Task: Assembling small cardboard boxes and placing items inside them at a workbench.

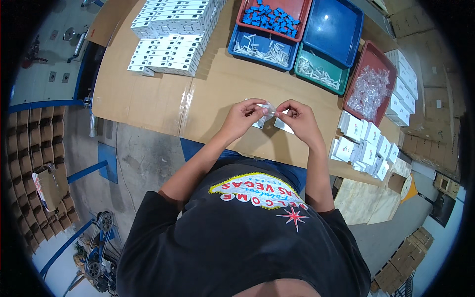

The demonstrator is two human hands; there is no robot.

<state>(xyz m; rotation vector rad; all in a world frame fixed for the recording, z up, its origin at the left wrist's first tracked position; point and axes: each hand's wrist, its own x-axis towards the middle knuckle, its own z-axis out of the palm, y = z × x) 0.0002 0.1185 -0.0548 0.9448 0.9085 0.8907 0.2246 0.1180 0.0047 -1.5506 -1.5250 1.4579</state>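
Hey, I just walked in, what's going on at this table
A person's left hand and right hand pinch a small clear plastic piece above the cardboard-covered table. Flat white items partly show beneath. Beyond, blue pieces sit in a red tray; white boxes are stacked at left.

Clear piece [269, 108] looked like thin, shiny plastic. Table cover [222, 79] was matt cardboard; tape [187, 101] on it, glossy. Trays [332, 33]: smooth, shiny plastic. Shirt [217, 242] was matt cloth. Boxes [170, 54] looked smooth card.
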